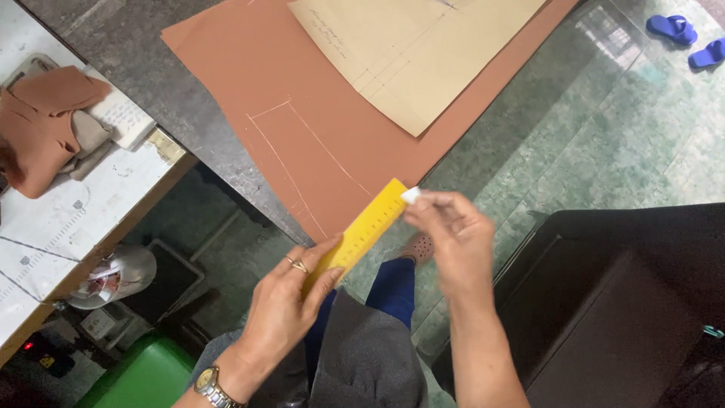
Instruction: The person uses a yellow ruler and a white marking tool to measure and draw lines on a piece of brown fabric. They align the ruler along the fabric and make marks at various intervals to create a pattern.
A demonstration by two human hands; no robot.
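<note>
yellow ruler [364, 230], white chalk [410, 195], brown fabric [317, 113]

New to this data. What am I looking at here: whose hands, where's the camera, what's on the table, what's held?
There is no machine here: a person works with two bare hands, filmed by one camera worn on the head, looking down. The left hand, with rings and a wristwatch, presses a yellow ruler against the edge of a brown fabric sheet lying on a dark table. The right hand pinches a small white piece of chalk at the ruler's far end. Thin chalk lines are already drawn on the fabric, and a tan paper pattern lies on top. Blue sandals sit on the floor.
</note>
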